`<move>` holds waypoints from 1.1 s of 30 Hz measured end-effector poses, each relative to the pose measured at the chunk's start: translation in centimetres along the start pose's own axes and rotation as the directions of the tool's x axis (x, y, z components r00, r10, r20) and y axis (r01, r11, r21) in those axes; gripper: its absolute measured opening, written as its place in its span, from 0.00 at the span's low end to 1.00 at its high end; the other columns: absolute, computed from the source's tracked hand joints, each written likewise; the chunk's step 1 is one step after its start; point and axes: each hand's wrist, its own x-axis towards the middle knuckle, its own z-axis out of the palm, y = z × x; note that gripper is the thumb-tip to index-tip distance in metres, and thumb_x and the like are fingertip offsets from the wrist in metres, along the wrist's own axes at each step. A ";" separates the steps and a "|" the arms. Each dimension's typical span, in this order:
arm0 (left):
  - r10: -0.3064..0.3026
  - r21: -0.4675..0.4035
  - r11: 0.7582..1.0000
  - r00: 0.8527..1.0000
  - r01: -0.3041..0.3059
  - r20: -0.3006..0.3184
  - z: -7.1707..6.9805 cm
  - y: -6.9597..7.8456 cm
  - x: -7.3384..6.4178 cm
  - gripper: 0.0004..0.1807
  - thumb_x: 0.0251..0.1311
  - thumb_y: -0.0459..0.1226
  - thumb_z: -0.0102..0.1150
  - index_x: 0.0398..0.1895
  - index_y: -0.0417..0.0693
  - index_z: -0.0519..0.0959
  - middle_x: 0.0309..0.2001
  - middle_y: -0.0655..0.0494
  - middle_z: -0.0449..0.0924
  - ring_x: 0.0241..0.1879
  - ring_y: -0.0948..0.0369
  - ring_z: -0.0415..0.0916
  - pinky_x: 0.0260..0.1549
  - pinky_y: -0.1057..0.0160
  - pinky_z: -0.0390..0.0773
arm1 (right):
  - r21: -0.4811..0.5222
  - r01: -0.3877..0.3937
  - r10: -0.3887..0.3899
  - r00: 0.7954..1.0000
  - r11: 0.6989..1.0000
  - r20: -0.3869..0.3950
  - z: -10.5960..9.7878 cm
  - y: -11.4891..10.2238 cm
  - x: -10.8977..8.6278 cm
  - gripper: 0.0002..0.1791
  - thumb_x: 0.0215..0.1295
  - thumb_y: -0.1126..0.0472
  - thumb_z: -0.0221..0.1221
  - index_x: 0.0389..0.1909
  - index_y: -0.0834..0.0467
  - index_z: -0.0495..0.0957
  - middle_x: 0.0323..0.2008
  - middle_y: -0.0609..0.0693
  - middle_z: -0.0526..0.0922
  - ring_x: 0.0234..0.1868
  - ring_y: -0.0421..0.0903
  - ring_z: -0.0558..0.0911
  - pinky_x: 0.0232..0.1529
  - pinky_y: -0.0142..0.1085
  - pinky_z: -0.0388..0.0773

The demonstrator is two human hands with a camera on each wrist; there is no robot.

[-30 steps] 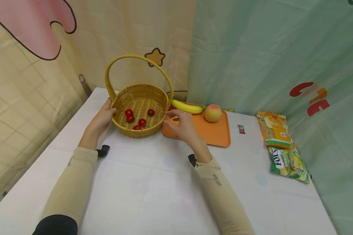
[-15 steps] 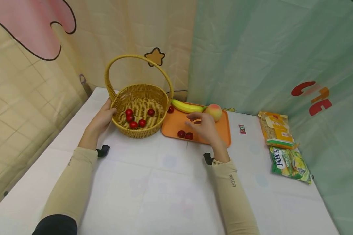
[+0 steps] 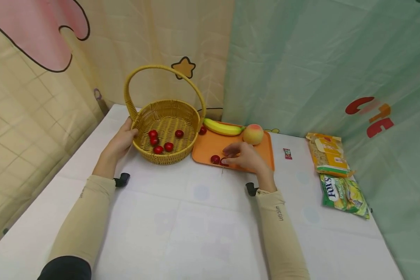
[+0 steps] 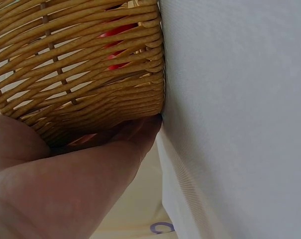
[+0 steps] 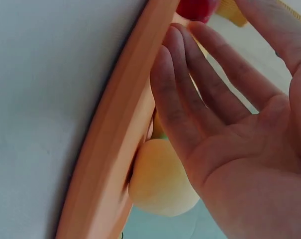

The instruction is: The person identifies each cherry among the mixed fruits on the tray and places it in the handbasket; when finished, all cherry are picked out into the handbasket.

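Note:
My left hand [image 3: 121,140] grips the left side of a yellow wicker basket [image 3: 164,158], fingers against its outer weave [image 4: 90,74]. Inside the basket lie several red cherries [image 3: 168,146]. Above an orange tray [image 3: 210,146], my right hand [image 3: 246,156] reaches down, its thumb and fingers apart around a cherry [image 3: 223,161] that they partly hide. Close by sits a second cherry [image 3: 215,159]; a third cherry [image 3: 202,130] lies beside the basket. In the right wrist view the fingers [image 5: 210,89] look nearly straight, with a cherry [image 5: 196,9] beyond their tips.
On the tray's back edge lie a banana [image 3: 224,128] and a peach [image 3: 253,134]. A small red-wrapped candy [image 3: 287,154] is right of the tray. Farther right are an orange-yellow food packet [image 3: 327,153] and a green Fox's bag [image 3: 343,195]. Curtains border the white table [image 3: 182,225].
My right hand has moved from the basket's right side to the tray's front cherries and lowered there. One cherry inside the basket has shifted slightly. The left hand stays put.

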 end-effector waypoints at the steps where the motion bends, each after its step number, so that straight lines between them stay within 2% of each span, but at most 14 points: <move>1: 0.002 0.000 1.000 1.000 -0.002 0.000 0.0 0.0 0.0 0.42 0.74 0.25 0.27 0.87 0.53 0.33 0.87 0.50 0.27 0.85 0.54 0.26 0.82 0.50 0.29 | -0.007 0.003 -0.003 1.000 1.000 0.014 0.1 0.0 0.1 0.23 0.64 0.54 0.74 0.58 0.59 0.85 0.51 0.53 0.89 0.53 0.49 0.86 0.59 0.46 0.82; 14: 0.009 -0.020 1.000 1.000 -0.009 0.009 0.1 0.3 -0.3 0.42 0.73 0.24 0.27 0.87 0.51 0.33 0.87 0.48 0.27 0.85 0.52 0.27 0.82 0.48 0.29 | -0.014 -0.006 0.005 1.000 1.000 -0.022 0.4 0.2 0.1 0.16 0.64 0.60 0.74 0.51 0.58 0.88 0.47 0.52 0.90 0.51 0.49 0.86 0.57 0.47 0.83; 22: 0.006 -0.012 1.000 1.000 -0.006 0.010 0.2 0.3 -0.2 0.42 0.72 0.23 0.26 0.87 0.50 0.32 0.87 0.48 0.28 0.85 0.53 0.27 0.82 0.49 0.29 | -0.026 -0.010 0.009 0.999 1.000 -0.046 0.4 0.3 -0.1 0.15 0.64 0.60 0.73 0.50 0.58 0.88 0.45 0.52 0.90 0.49 0.49 0.86 0.57 0.47 0.83; 28: 0.009 -0.006 1.000 1.000 -0.009 0.008 -0.2 -0.2 0.3 0.42 0.72 0.23 0.27 0.87 0.51 0.33 0.87 0.49 0.28 0.85 0.54 0.27 0.82 0.49 0.29 | -0.005 -0.002 0.001 0.993 1.000 -0.119 0.2 -0.2 -0.2 0.14 0.66 0.57 0.72 0.51 0.56 0.87 0.45 0.50 0.89 0.49 0.49 0.85 0.56 0.47 0.83; 33: 0.002 -0.004 1.000 1.000 -0.002 0.003 -0.3 -0.4 0.3 0.42 0.73 0.24 0.27 0.87 0.53 0.34 0.87 0.51 0.29 0.85 0.56 0.28 0.82 0.51 0.30 | 0.041 0.048 -0.040 0.983 0.998 -0.179 0.4 -1.2 -0.1 0.15 0.66 0.57 0.72 0.52 0.55 0.87 0.45 0.49 0.89 0.50 0.47 0.85 0.57 0.46 0.84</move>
